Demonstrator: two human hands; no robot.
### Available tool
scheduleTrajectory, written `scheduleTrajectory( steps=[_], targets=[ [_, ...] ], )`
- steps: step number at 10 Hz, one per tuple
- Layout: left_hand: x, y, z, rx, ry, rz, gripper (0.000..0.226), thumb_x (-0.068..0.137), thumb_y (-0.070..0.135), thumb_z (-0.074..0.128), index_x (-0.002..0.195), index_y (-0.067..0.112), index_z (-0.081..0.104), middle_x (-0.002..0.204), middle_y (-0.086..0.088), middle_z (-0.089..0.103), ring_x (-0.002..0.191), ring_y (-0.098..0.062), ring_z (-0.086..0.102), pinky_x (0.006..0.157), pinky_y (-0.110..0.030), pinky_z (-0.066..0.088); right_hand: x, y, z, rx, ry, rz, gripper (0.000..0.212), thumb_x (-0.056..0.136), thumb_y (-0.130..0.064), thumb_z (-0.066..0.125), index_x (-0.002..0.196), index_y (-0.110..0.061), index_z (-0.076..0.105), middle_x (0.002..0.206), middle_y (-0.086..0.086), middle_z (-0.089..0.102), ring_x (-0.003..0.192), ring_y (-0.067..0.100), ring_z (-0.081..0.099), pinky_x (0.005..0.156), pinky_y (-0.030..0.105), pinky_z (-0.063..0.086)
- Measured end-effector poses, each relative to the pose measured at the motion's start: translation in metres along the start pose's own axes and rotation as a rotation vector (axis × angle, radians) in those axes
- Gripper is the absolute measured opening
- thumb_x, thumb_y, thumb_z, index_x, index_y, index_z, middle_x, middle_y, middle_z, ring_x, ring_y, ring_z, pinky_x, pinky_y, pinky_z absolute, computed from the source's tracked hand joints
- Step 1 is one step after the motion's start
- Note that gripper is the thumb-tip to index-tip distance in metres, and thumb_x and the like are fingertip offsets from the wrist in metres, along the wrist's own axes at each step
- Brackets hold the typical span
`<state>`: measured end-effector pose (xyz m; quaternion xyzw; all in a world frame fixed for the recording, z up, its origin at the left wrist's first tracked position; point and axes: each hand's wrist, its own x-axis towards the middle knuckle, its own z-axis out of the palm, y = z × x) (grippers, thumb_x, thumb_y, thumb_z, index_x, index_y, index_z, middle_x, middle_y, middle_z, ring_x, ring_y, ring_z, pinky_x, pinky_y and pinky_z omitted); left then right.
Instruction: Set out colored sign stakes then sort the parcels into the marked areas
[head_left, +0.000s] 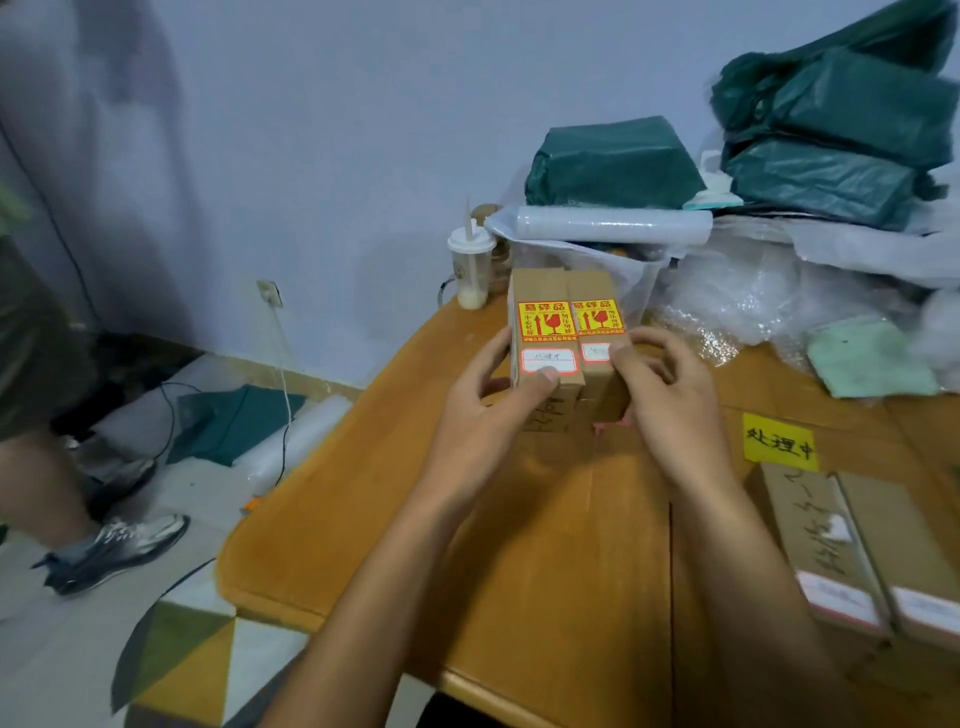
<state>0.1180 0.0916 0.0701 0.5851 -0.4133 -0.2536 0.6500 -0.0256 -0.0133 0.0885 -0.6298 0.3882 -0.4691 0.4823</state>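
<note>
Two narrow cardboard parcels, each with a yellow fragile sticker and a red-edged white label, are held side by side above the wooden table (519, 519). My left hand (488, 410) grips the left parcel (540, 312), thumb on its label. On the right parcel (597, 306) my right hand (670, 395) is closed from the side. A yellow sign (779, 442) with black handwriting stands on the table to the right. Just in front of it lie two more cardboard parcels (852, 545), flat and side by side.
A plastic drink cup (471, 270) stands at the table's far edge. Green bagged parcels (613, 163), a foam roll (613, 224) and bubble wrap (727, 291) pile up behind. A green cloth (867, 358) lies at right. Another person's leg and shoe (114, 545) are at left.
</note>
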Motion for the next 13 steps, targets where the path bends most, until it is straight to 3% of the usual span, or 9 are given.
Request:
scheduleTrajectory(
  steps=[2, 4, 5, 7, 8, 9, 10, 12, 13],
  targets=[
    [-0.046, -0.008, 0.016, -0.007, -0.084, -0.029, 0.056, 0.095, 0.040, 0.071, 0.149, 0.040, 0.059, 0.138, 0.019, 0.072, 0.130, -0.010, 0.064, 0.104, -0.034, 0.056, -0.062, 0.007, -0.044, 0.010, 0.040, 0.063, 0.026, 0.097, -0.042, 0.068, 0.121, -0.033, 0.071, 0.115, -0.005, 0.076, 0.105, 0.010, 0.073, 0.083, 0.030, 0.058],
    [-0.085, -0.023, 0.023, -0.005, -0.067, -0.059, 0.059, 0.091, 0.039, 0.069, 0.149, 0.041, 0.058, 0.133, 0.024, 0.073, 0.128, -0.006, 0.066, 0.104, -0.030, 0.055, -0.105, 0.018, -0.063, 0.038, 0.024, 0.102, 0.025, 0.102, -0.031, 0.062, 0.125, -0.030, 0.072, 0.110, -0.016, 0.073, 0.087, -0.020, 0.065, 0.065, 0.005, 0.049],
    [-0.102, -0.027, 0.024, -0.001, -0.063, -0.086, 0.056, 0.091, 0.039, 0.066, 0.146, 0.049, 0.055, 0.128, 0.032, 0.072, 0.125, 0.002, 0.065, 0.098, -0.023, 0.054, -0.121, 0.024, -0.068, 0.062, -0.015, 0.137, 0.026, 0.102, -0.030, 0.062, 0.126, -0.033, 0.071, 0.113, -0.014, 0.074, 0.091, -0.015, 0.068, 0.072, 0.012, 0.052],
    [-0.111, -0.026, 0.020, 0.052, -0.026, -0.125, 0.056, 0.105, 0.032, 0.063, 0.158, 0.041, 0.045, 0.128, 0.038, 0.065, 0.124, 0.014, 0.059, 0.089, -0.009, 0.050, -0.134, 0.028, -0.065, 0.084, -0.046, 0.180, 0.027, 0.101, -0.030, 0.064, 0.127, -0.032, 0.070, 0.114, -0.012, 0.074, 0.098, -0.005, 0.071, 0.082, 0.021, 0.057],
    [-0.107, -0.025, 0.019, 0.080, -0.022, -0.138, 0.058, 0.106, 0.029, 0.062, 0.158, 0.042, 0.041, 0.132, 0.035, 0.061, 0.124, 0.015, 0.058, 0.090, -0.010, 0.051, -0.133, 0.031, -0.061, 0.078, -0.047, 0.195, 0.028, 0.102, -0.032, 0.064, 0.129, -0.031, 0.068, 0.116, -0.009, 0.073, 0.104, 0.003, 0.069, 0.084, 0.027, 0.058],
    [-0.103, -0.032, 0.019, 0.087, 0.011, -0.184, 0.054, 0.105, 0.030, 0.063, 0.155, 0.038, 0.042, 0.136, 0.016, 0.068, 0.125, -0.002, 0.064, 0.093, -0.020, 0.053, -0.130, 0.041, -0.055, 0.040, -0.061, 0.238, 0.027, 0.101, -0.039, 0.063, 0.127, -0.034, 0.066, 0.121, -0.008, 0.072, 0.110, 0.008, 0.068, 0.093, 0.035, 0.058],
    [-0.106, -0.045, 0.022, 0.067, -0.001, -0.210, 0.036, 0.107, 0.029, 0.060, 0.143, 0.028, 0.053, 0.132, 0.004, 0.074, 0.111, 0.001, 0.073, 0.088, -0.017, 0.056, -0.129, 0.053, -0.050, -0.011, -0.073, 0.278, 0.034, 0.099, -0.045, 0.065, 0.131, -0.035, 0.062, 0.133, -0.005, 0.067, 0.122, 0.016, 0.064, 0.106, 0.047, 0.054],
    [-0.112, -0.054, 0.030, 0.063, 0.043, -0.176, 0.032, 0.107, 0.035, 0.057, 0.139, 0.031, 0.057, 0.129, 0.010, 0.075, 0.106, 0.012, 0.071, 0.084, -0.008, 0.052, -0.134, 0.059, -0.050, -0.047, -0.062, 0.291, 0.043, 0.098, -0.053, 0.061, 0.137, -0.035, 0.058, 0.133, -0.010, 0.064, 0.122, 0.014, 0.063, 0.103, 0.042, 0.054],
    [-0.118, -0.051, 0.034, 0.067, 0.039, -0.153, 0.047, 0.105, 0.044, 0.054, 0.150, 0.036, 0.046, 0.141, 0.015, 0.065, 0.115, 0.014, 0.065, 0.090, -0.008, 0.049, -0.135, 0.067, -0.051, -0.117, -0.051, 0.284, 0.056, 0.094, -0.064, 0.059, 0.144, -0.039, 0.052, 0.140, -0.012, 0.062, 0.127, 0.014, 0.060, 0.108, 0.044, 0.052]
  ],
)
